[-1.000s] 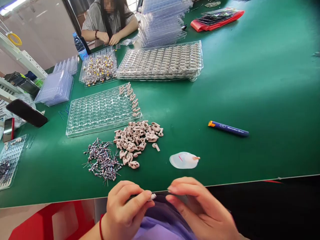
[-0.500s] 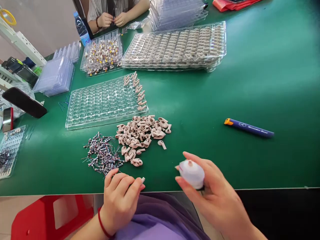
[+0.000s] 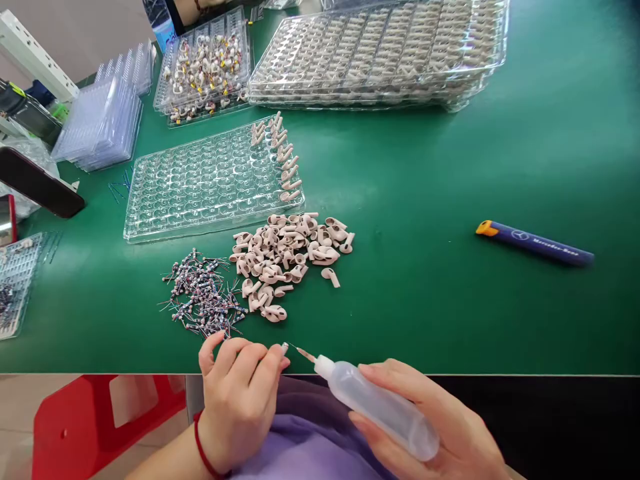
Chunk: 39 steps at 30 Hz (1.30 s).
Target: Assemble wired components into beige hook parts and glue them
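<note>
My left hand point(image 3: 243, 380), fingers curled in, pinches an earbud shell; just its small pale stem end point(image 3: 285, 347) shows past the fingertips. A translucent squeeze bottle point(image 3: 383, 403) with a white cap and thin needle tip lies in the grip of my right hand point(image 3: 430, 413). The needle points left, close to the stem end; whether they touch I cannot tell. Beyond my hands lie a heap of beige earbud shells point(image 3: 285, 257) and a pile of tiny wired parts point(image 3: 207, 300).
A clear tray point(image 3: 200, 180) holds several shells along its right side. Behind stand stacked filled trays point(image 3: 370, 67) and a tray of yellow-and-white parts point(image 3: 205, 73). A blue cutter point(image 3: 535, 241) lies right, a phone point(image 3: 37, 183) left. Another person's arm point(image 3: 190, 10) shows at the back.
My right hand has swung the bottle round, so its needle now points left to the piece in my left hand. My left hand keeps its pinch. The view has tipped downward.
</note>
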{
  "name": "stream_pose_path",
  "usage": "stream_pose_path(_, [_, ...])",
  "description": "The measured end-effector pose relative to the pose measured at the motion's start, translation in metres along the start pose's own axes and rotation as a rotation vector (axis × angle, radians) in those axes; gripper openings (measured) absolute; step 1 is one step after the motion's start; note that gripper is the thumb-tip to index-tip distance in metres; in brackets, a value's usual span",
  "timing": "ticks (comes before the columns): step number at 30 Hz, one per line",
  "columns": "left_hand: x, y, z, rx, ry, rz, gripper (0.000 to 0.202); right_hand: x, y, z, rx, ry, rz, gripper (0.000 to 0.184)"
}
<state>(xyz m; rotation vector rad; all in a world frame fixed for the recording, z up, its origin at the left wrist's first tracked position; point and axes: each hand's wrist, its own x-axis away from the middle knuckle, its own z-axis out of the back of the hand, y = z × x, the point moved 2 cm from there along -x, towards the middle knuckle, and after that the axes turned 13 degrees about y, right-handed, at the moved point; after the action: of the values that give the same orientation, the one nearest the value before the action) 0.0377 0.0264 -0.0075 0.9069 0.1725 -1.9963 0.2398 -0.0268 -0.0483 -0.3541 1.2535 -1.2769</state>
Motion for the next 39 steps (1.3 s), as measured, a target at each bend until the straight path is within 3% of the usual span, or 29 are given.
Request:
stream_pose_path(13, [-0.0032,0.0018,-0.0004,-0.004,0.0,-0.001,0.008,0.0011,0.0002,-0.0003,-0.058,-0.107,-0.098,0.05])
stream_pose_path(39, [-0.0024,0.0009,-0.0007,0.024,-0.004,0.013,0.01,0.0006,-0.002,0.0,-0.114,-0.106,-0.104,0.054])
